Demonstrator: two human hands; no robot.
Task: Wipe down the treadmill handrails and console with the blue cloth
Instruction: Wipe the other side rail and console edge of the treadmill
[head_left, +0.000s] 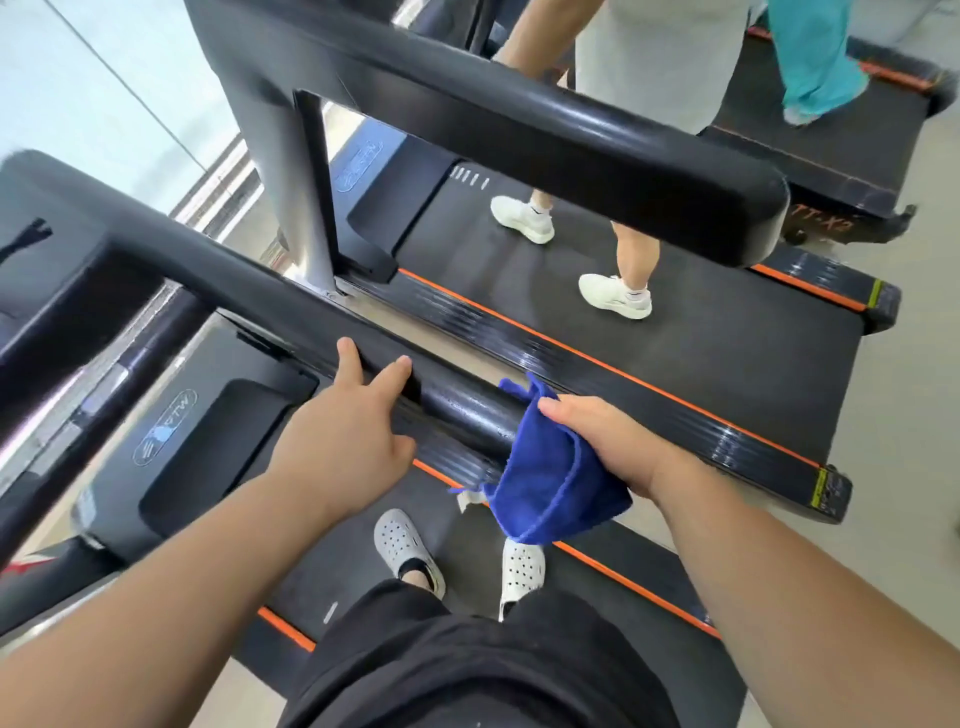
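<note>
Holding the blue cloth (550, 467) bunched in the right hand (618, 447), fingers closed around it, pressed on the end of the black handrail (467, 410); left hand (343, 441) rests open on the same rail, gripping nothing; cloth looks soft, light and floppy, so best wadded up; rail's round, glossy, probably slick.

The cloth (550, 467) is solid deep blue. The handrail (467, 410) is glossy black. The treadmill belt (701, 332) is matt black, and its side rail (597, 364) is ribbed black edged by an orange stripe. The perforated clogs (402, 545) are pale grey and white. The neighbouring runner's shoes (615, 296) are white.
</note>
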